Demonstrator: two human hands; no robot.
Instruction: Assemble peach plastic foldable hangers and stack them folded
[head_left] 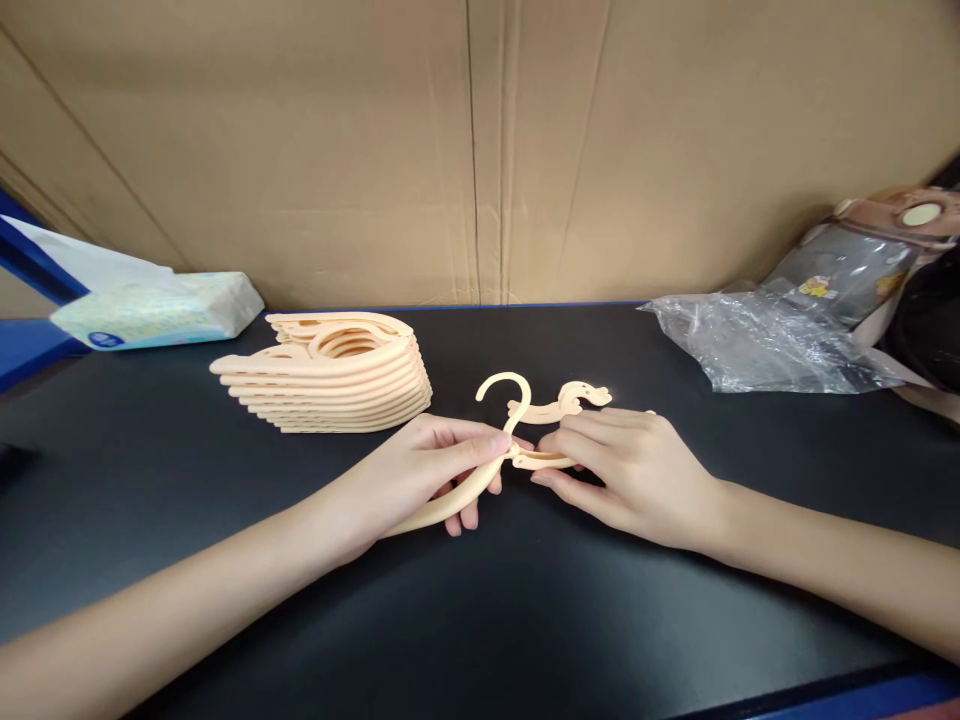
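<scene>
A peach plastic hanger with a curved hook lies on the black table, gripped by both hands. My left hand is closed around its left arm, thumb and fingers pinching near the hook's base. My right hand is closed on the hanger's right part, fingers pinching next to the left thumb. A shaped peach piece shows just beyond the fingers; whether it belongs to the same hanger I cannot tell. A stack of several folded peach hangers rests to the left, behind my left hand.
A tissue pack sits at the far left by a blue rail. Crumpled clear plastic bags and a brown-and-grey packet lie at the back right. A cardboard wall closes the back.
</scene>
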